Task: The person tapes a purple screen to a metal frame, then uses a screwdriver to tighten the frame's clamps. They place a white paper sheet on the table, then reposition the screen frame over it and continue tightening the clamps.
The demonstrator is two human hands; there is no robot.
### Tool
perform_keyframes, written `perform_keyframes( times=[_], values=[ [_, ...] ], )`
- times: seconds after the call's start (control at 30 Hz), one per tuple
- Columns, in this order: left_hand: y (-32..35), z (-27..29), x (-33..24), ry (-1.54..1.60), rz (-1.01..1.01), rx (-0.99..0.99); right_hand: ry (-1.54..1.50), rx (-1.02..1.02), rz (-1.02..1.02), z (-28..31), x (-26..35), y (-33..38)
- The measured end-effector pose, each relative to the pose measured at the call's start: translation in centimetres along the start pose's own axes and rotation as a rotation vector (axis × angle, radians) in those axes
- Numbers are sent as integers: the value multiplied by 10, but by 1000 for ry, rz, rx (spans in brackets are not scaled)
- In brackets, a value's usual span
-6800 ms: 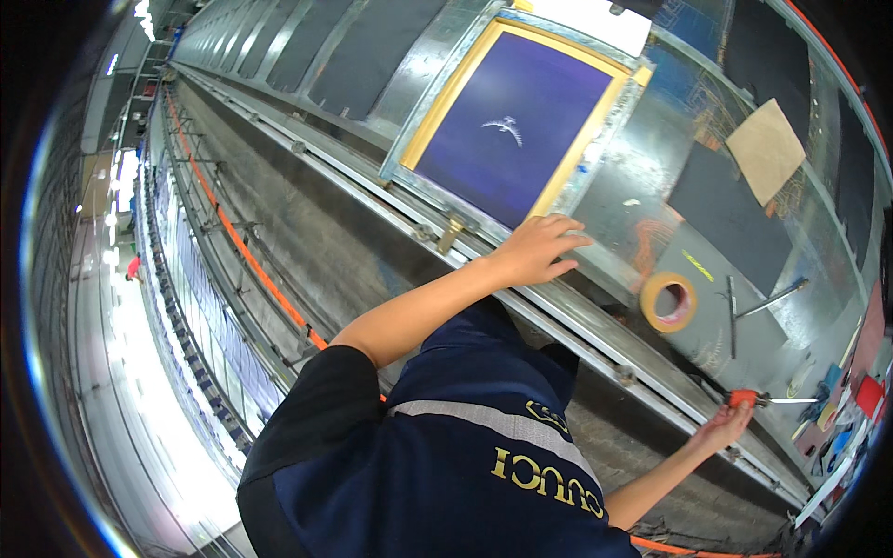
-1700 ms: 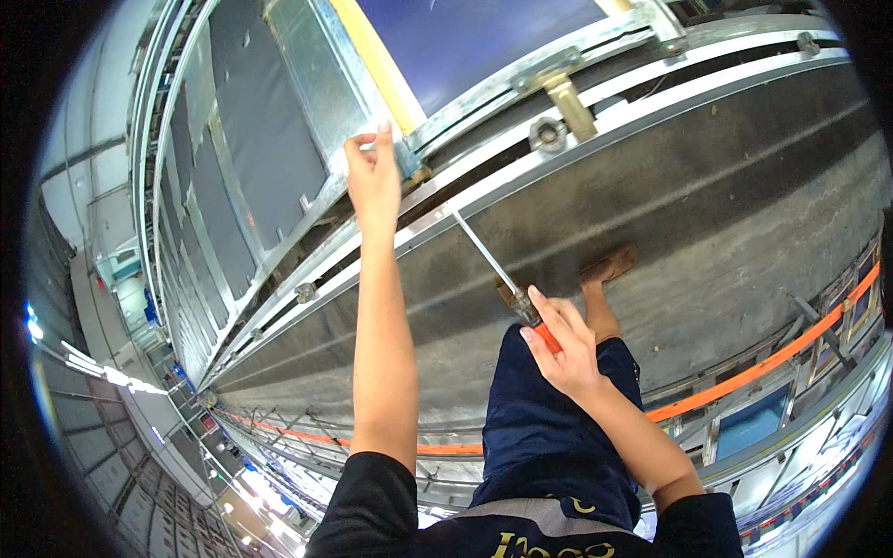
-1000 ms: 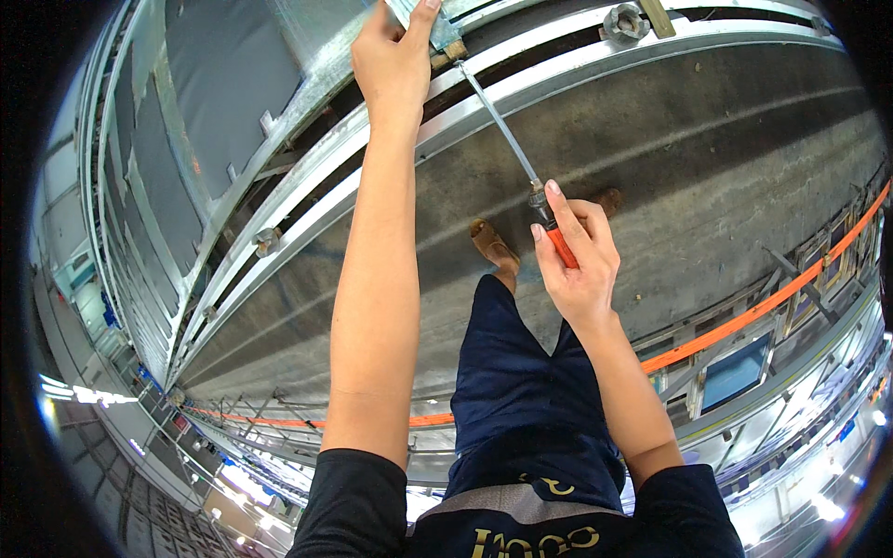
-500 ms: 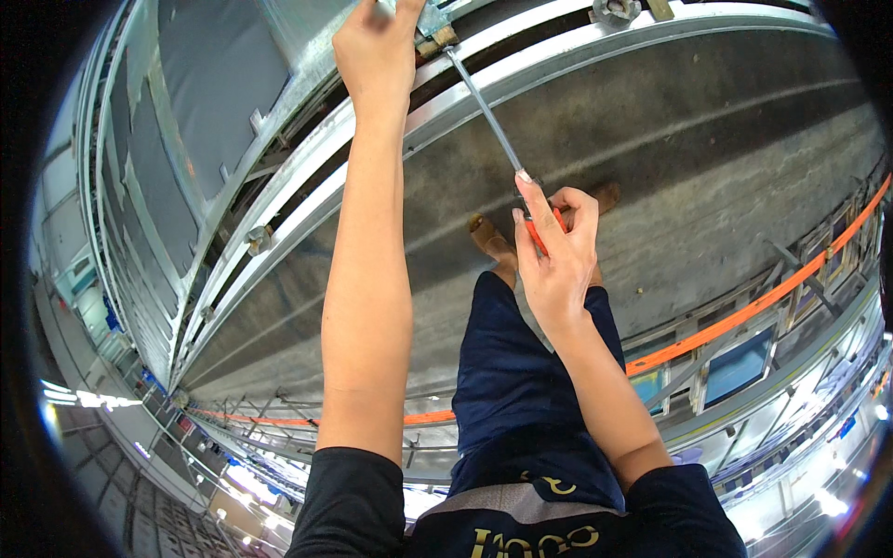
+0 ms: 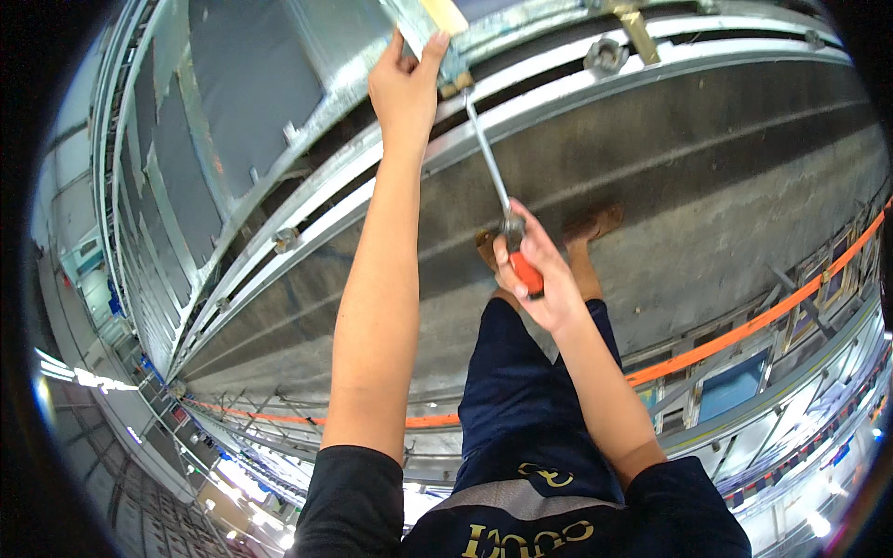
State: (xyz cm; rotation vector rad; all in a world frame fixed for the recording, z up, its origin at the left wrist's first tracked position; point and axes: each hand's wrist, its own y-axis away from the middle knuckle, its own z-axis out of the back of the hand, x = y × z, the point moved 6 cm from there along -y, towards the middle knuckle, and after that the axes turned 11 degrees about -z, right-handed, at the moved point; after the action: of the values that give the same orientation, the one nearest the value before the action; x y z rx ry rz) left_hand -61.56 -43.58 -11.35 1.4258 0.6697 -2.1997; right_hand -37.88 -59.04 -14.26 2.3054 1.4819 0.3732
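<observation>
A long-shafted screwdriver [image 5: 488, 153] with a red and black handle is in my right hand [image 5: 544, 279], its fingers curled around the handle. The tip of the shaft meets a small brownish block at the edge of a metal frame [image 5: 372, 100]. Farther up, my left hand [image 5: 406, 93] has thumb and fingers on either side of a pale strip [image 5: 412, 33] on that frame. A yellow piece [image 5: 445, 15] lies just beyond the fingertips.
White metal rails [image 5: 549, 98] run along the frame, with a round metal knob [image 5: 606, 56] and a brass-coloured bracket [image 5: 638, 35] on them. Grey panels [image 5: 251, 84] fill the left. Behind my legs, an orange bar [image 5: 726, 346] crosses a rack. The floor [image 5: 688, 167] is grey concrete.
My right hand has shifted its grip: the forefinger stretched toward the shaft is now curled around the handle. The view has moved, showing more of the frame beyond my left hand.
</observation>
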Motion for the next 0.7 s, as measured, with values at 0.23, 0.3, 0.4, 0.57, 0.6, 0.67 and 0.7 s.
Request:
perform_keyframes(
  times=[0.23, 0.3, 0.4, 0.57, 0.6, 0.67, 0.7],
  values=[
    [-5, 9, -2, -198, 118, -85, 422, -87, -263, 8, 32, 120],
    [0, 16, -9, -396, 57, -136, 586, -137, -270, 12, 61, 156],
    [2, 22, -13, -543, 97, -165, 875, -279, -189, -5, 136, 174],
    [-10, 22, -2, -360, 92, -324, 1255, -570, 173, -98, 299, 121],
    [-10, 22, -2, -355, 107, -352, 1325, -536, 354, -116, 335, 98],
    [-15, 22, 2, -349, 133, -389, 1526, -661, 570, -145, 407, 42],
    [-19, 27, -4, -452, 61, -377, 1648, -707, 656, -172, 434, 9]
  ],
)
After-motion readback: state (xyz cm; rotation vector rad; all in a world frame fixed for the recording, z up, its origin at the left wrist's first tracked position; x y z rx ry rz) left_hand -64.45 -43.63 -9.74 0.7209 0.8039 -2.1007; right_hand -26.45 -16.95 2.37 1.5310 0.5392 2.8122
